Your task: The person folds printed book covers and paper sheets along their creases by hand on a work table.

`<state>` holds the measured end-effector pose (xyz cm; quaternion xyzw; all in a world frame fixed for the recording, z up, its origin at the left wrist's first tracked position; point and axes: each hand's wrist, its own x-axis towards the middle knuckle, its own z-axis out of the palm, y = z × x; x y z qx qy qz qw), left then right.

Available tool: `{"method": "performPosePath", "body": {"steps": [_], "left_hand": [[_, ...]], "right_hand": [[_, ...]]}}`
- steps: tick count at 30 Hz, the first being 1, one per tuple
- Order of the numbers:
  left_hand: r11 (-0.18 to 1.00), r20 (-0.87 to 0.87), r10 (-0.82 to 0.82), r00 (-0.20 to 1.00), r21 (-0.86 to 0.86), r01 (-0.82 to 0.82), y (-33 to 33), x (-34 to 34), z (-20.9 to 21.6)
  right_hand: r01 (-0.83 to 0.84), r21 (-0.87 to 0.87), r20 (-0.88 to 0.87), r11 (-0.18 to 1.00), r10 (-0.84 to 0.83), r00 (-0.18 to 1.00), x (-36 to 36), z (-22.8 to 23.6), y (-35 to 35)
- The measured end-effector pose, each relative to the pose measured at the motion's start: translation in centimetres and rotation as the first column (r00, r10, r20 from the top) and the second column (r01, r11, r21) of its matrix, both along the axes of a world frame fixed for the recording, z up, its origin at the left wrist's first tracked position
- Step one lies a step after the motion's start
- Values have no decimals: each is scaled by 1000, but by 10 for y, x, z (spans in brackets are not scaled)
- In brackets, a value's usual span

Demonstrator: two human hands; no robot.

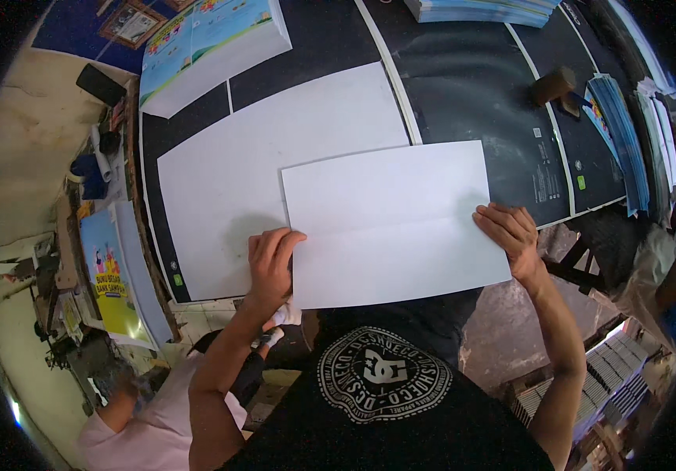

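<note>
Along the left side, a poster [114,275] is showing blue and yellow; below it, a person in pink [165,420] is appearing; a thick stack [216,47] is resting on the table's [471,86] far left part, a large sheet [220,184] lying just nearer; the left hand [274,259] is grasping the paper's [393,235] left edge; the paper, faintly creased across, is overlapping the large sheet and the table's near edge; the right hand [515,235] is grasping the paper's right edge; farther right, a brown cylinder [554,85] is resting near blue booklets [622,141].
</note>
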<state>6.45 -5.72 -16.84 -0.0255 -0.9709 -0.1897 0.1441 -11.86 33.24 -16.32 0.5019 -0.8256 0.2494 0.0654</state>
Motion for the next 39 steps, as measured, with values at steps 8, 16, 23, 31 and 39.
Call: {"method": "performPosePath", "body": {"steps": [8,16,23,31,39], "left_hand": [[999,-60,37,997,-1,-37,5,1,2],[1000,-34,5,999,0,-5,4,0,-2],[1000,-42,14,999,9,-13,3,3,-8],[999,-11,39,999,-2,-39,3,4,-5],[1000,-21,19,1000,21,-19,2,4,-7]], "right_hand": [[51,-42,-66,998,-53,996,2,-7,-8],[86,-100,-40,991,-91,995,5,-13,-4],[102,-73,28,992,-100,995,7,-12,-1],[111,-85,3,990,-111,994,5,-17,-3],[122,-61,35,991,-120,992,6,-11,-5]]}}
